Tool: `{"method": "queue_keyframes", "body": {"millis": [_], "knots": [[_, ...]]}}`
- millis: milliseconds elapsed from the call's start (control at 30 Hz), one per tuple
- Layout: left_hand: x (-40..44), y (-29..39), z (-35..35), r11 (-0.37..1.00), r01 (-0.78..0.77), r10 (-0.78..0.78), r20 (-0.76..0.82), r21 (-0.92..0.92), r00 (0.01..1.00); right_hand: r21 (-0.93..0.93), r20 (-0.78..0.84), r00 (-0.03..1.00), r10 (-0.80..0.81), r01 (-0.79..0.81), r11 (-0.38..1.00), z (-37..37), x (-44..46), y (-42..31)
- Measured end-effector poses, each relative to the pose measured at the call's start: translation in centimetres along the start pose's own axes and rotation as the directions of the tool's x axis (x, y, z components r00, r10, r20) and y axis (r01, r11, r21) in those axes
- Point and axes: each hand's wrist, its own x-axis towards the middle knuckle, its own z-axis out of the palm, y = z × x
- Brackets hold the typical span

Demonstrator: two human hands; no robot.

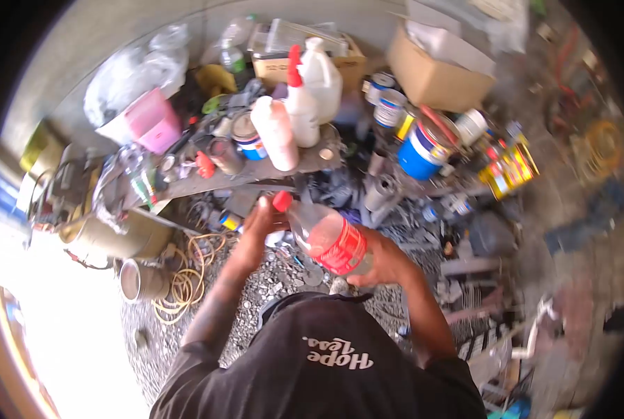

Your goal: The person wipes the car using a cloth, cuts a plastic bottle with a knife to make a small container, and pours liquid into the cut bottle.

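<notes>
A clear plastic soda bottle [336, 244] with a red label and a red cap [282, 201] lies tilted in front of my chest, its cap end pointing up and left. My right hand [383, 258] is wrapped around the bottle's lower end. Close beside the cap and neck is my left hand [256, 234], thumb raised and fingers apart; whether its fingertips touch the neck cannot be made out. Liquid in the bottle is hard to judge through the blur.
Ahead, a cluttered bench [242, 174] holds a pinkish-white bottle [276, 133], a white jug [321, 80] and a pink container [153, 120]. Right of it are a blue can [424, 150] and a cardboard box [438, 66]. A coiled hose [186, 279] lies on gravel.
</notes>
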Motion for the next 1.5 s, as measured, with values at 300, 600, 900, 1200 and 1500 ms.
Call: {"method": "queue_keyframes", "body": {"millis": [300,600,900,1200,1500], "knots": [[7.0,2.4,9.3,0.958,-0.125,0.068,-0.220,-0.259,0.973,0.777,0.507,0.747,-0.431,-0.179,0.603,-5.9,3.5,9.1],[8.0,2.9,8.2,0.825,-0.333,0.010,-0.577,-0.457,0.817,0.921,0.059,0.985,-0.159,0.008,0.389,-10.8,-2.3,6.5],[6.5,3.1,11.3,0.847,-0.419,0.191,-0.549,-0.326,0.814,0.738,0.225,0.974,0.021,-0.156,-0.656,-5.2,-3.5,10.9],[4.8,1.9,12.4,0.939,-0.336,0.293,-0.690,0.076,0.662,0.477,-0.495,0.865,-0.083,0.350,0.806,-5.6,-2.9,10.8],[4.8,1.3,12.3,0.928,-0.373,0.291,-0.635,0.005,0.716,0.902,0.413,0.877,0.247,-0.432,0.024,-4.8,-3.9,13.9]]}}
